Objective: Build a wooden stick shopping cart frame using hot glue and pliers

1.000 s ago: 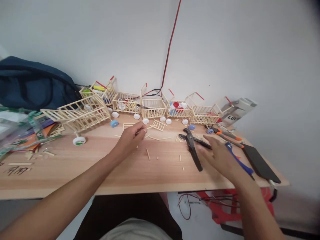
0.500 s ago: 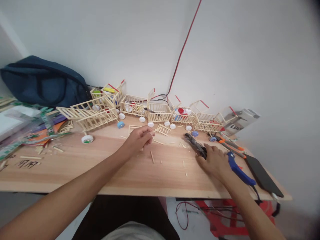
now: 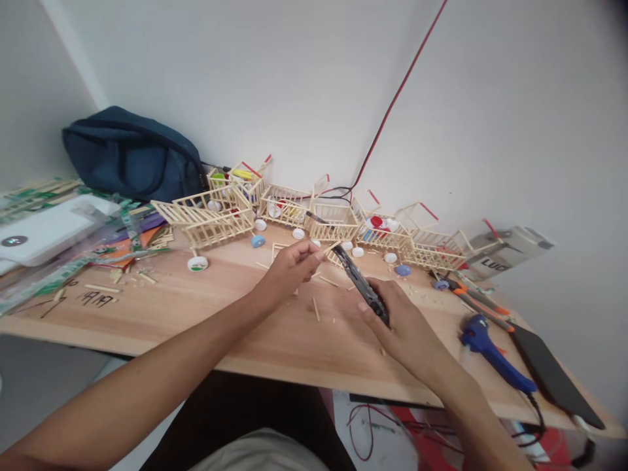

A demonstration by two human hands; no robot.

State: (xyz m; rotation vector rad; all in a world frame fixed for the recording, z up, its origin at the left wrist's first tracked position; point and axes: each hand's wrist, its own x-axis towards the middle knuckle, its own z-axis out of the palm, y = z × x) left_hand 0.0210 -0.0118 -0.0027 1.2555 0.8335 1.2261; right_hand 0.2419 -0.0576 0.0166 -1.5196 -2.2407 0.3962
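Observation:
My left hand [image 3: 297, 267] pinches a thin wooden stick [image 3: 330, 250] above the middle of the table. Wrapped round a dark metal cutting tool [image 3: 360, 281] is my right hand [image 3: 400, 320]; the tool's tip is at the stick's free end. Whether the jaws touch the stick is too small to tell. Just behind the hands lies a flat stick frame [image 3: 335, 259], partly hidden. Short stick pieces, one of them an upright-lying stick [image 3: 316, 309], are scattered on the wooden table [image 3: 275, 333].
Several small stick carts [image 3: 220, 219] with bottle-cap wheels line the wall. A blue bag [image 3: 137, 157] stands back left, near a white device [image 3: 53, 229]. At right lie a blue glue gun [image 3: 495, 356], orange-handled pliers [image 3: 483, 306] and a black slab [image 3: 554, 373].
My right hand has lifted the cutting tool off the table and brought it leftward to the stick in my left hand. The camera view has shifted, so the scene sits further right.

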